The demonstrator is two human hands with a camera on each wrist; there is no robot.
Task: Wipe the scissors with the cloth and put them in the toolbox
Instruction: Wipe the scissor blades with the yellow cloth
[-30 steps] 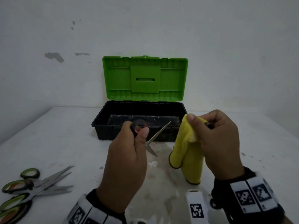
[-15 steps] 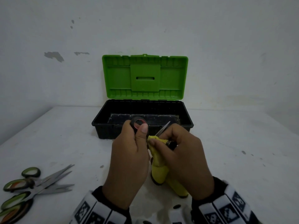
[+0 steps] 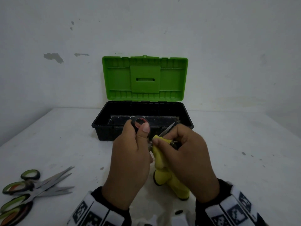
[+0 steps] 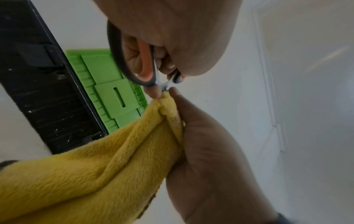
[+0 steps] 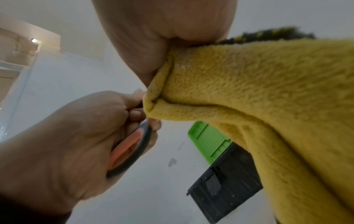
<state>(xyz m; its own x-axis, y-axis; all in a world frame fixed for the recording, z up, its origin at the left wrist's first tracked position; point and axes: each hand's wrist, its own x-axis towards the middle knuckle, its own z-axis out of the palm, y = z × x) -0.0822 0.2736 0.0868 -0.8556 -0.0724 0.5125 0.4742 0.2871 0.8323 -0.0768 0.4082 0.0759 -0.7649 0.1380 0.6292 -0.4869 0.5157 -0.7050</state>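
Observation:
My left hand grips a pair of scissors by the black and orange handles, blades spread. One blade tip sticks out toward the toolbox. My right hand pinches the yellow cloth around the other blade close to the pivot, and the cloth hangs down to the table. In the left wrist view the orange-lined handle loop sits over my fingers, with the cloth bunched just below the pivot. The right wrist view shows the cloth against my left hand. The toolbox stands open behind my hands.
The toolbox's green lid stands upright against the white wall. Several other scissors with green and orange handles lie on the white table at the near left.
My right hand has brought the cloth from the right over to the scissors and closed it round one blade. The left hand with the scissors has stayed about where it was.

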